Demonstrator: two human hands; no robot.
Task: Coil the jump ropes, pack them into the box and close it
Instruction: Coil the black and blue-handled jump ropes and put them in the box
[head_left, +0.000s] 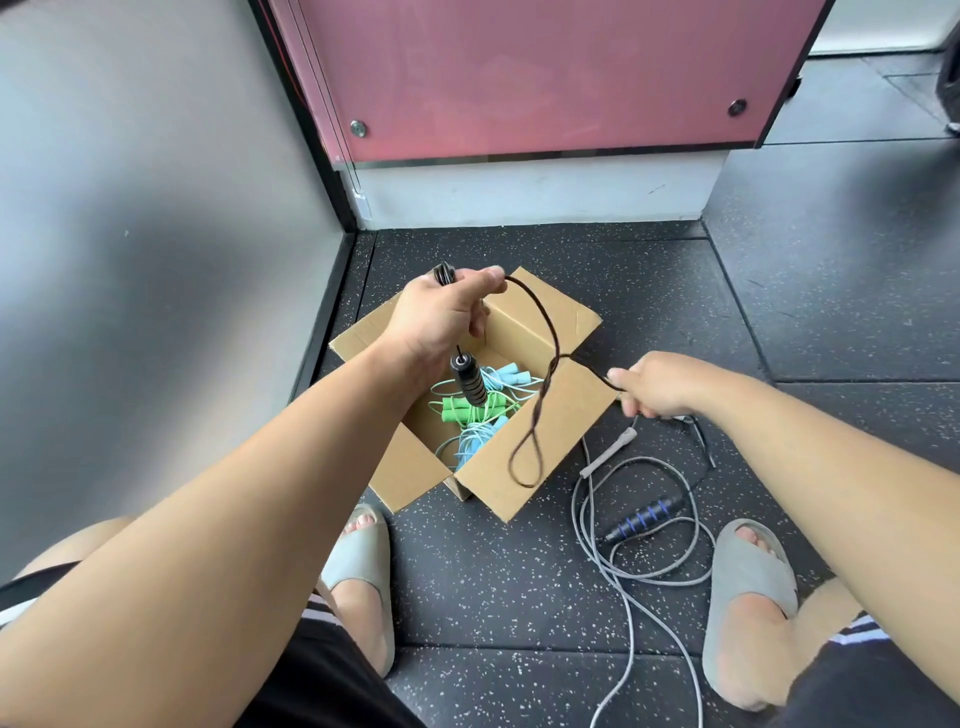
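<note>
A black jump rope (557, 343) is held up over an open cardboard box (571, 410) that stands on a dark speckled floor (493, 571) in a corner. The left hand (441, 317) is closed round several gathered turns of this rope, with the fingers curled and the thumb laid along the top, and 1 black ribbed handle (470, 384) hangs from it just above the box opening. From the left hand's thumb, the rope arcs rightward to the right hand (657, 387), where it is pinched between thumb and curled fingers beside the box's right flap. Between the 2 hands, a twisted loop of the rope droops in front of that flap. Inside the box, green jump ropes (483, 413) and light blue jump ropes (511, 376) are seen lying tangled together. On the floor to the right of the box, a grey rope (584, 525) is spread in loose loops, with a pale handle (608, 452) near the right hand and a black handle with blue rings (644, 517) lying inside the loops. 2 grey sandals (358, 561) are worn on the feet near the box.
</note>
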